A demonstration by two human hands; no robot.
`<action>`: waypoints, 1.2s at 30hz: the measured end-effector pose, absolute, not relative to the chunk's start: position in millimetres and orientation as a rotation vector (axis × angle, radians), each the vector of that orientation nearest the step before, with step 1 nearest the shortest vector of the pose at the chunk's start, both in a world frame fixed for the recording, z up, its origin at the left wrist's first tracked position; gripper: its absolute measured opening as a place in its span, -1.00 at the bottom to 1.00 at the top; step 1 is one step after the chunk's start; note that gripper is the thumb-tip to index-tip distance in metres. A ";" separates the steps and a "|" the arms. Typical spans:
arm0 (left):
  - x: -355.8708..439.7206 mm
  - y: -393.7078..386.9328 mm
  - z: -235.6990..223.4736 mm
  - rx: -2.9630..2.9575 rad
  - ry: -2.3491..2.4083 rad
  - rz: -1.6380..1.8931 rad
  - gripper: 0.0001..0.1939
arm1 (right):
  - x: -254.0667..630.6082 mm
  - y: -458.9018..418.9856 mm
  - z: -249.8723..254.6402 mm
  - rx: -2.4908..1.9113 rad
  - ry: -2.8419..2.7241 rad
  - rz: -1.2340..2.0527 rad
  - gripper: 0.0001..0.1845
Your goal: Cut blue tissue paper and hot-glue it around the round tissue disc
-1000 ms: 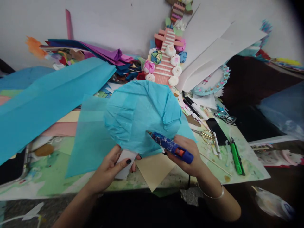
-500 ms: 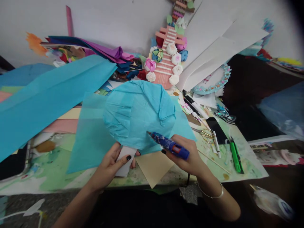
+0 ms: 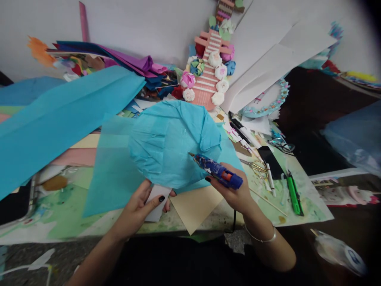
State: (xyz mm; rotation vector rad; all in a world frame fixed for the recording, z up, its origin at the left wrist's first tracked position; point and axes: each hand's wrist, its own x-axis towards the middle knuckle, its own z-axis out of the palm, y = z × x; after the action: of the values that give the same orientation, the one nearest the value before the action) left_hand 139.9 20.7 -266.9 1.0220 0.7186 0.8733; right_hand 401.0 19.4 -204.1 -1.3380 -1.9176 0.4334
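Note:
My left hand [image 3: 139, 204] is closed around the white handle [image 3: 156, 204] of a round, fan-shaped piece covered in wrinkled blue paper [image 3: 172, 135]. A folded flap of that paper lies along its upper right. In my right hand [image 3: 233, 190] is a blue glue gun [image 3: 217, 170], gripped by its body, its dark cord hanging below. The nozzle points left over the lower middle of the round piece; whether it touches the paper I cannot tell. Under the piece lie a flat blue sheet [image 3: 110, 178] and a tan sheet of paper [image 3: 198, 208].
Scissors [image 3: 257, 168], a green cutter [image 3: 293, 194], a black phone [image 3: 270, 161] and glasses [image 3: 282, 145] lie to the right. Behind stands a pink guitar-shaped craft [image 3: 205, 85] with paper flowers. A long folded blue paper [image 3: 68, 115] stretches across the left.
The glue gun in my right hand has moved slightly up and to the right over the round piece. My left hand keeps its hold on the handle.

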 end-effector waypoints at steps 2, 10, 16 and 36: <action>139.8 21.0 -267.2 1.019 0.732 0.885 -0.74 | 400.0 17.2 -203.7 -1.313 -1.960 0.450 -0.70; 142.3 20.9 -270.1 1.013 0.786 0.890 -0.70 | 399.8 13.3 -197.9 -1.239 -2.078 0.518 -0.81; 142.0 20.6 -268.9 0.996 0.732 0.893 -0.73 | 404.9 14.5 -207.0 -1.416 -1.930 0.547 -0.70; 142.5 19.2 -268.7 0.945 0.782 0.906 -0.68 | 412.7 17.5 -212.3 -1.466 -1.432 0.782 -0.79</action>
State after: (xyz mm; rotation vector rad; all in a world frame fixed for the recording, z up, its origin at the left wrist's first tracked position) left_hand 142.5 19.2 -268.7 0.9452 0.7818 0.9064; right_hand 412.7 17.5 -212.3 -1.4659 -1.4324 0.7817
